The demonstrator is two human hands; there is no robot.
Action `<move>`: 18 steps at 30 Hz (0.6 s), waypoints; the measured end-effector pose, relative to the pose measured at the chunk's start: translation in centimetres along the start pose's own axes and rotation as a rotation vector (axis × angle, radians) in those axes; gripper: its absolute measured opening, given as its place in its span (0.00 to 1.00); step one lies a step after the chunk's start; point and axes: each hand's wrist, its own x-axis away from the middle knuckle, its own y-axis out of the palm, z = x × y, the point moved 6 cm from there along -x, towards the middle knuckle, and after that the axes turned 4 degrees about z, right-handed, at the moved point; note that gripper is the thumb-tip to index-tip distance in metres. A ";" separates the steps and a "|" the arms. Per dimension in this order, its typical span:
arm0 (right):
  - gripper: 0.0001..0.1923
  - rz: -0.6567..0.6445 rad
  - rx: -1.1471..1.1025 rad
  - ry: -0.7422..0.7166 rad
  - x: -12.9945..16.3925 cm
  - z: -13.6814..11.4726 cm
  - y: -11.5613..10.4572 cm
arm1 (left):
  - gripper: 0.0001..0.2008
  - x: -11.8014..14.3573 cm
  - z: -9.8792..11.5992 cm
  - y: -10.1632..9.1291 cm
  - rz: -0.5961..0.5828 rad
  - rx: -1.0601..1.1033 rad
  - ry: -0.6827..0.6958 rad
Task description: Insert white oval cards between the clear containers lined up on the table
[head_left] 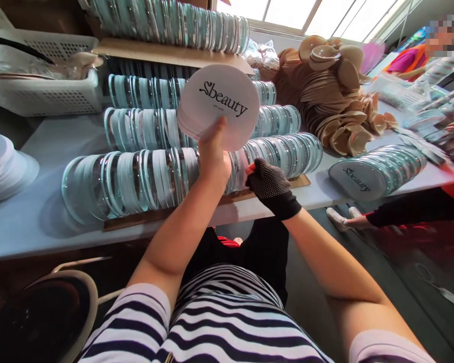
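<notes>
My bare left hand (215, 154) is closed on a stack of round white cards (219, 108), its thumb lying on the top one, which is printed "Sbeauty" in black. The stack is held up above the rows of clear round cases. My right hand (268, 184), in a black dotted glove with bare fingertips, is curled closed at the near side of the front row of cases (155, 179). What its fingertips grip, if anything, is hidden. White discs show between the clear lids in this row, which lies along a brown cardboard strip (136, 219).
More rows of cases (136, 128) lie behind. Beige moulded cups (325, 91) are heaped at back right, near a row of printed cases (378, 171). White discs (7, 166) and a white basket (71, 93) stand left. A stool (93, 302) is below; another person (408, 63) is at right.
</notes>
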 end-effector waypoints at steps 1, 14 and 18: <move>0.10 -0.038 0.027 -0.004 0.0 -0.4 0.5 | 0.25 0.0 0.0 0.0 -0.003 -0.001 0.003; 0.24 -0.529 -1.190 0.358 2.0 0.3 2.6 | 0.26 0.9 0.0 0.1 -0.002 -0.023 0.032; 0.15 -0.664 -1.040 0.309 2.0 0.4 3.8 | 0.27 1.3 -0.4 0.7 -0.008 -0.049 0.055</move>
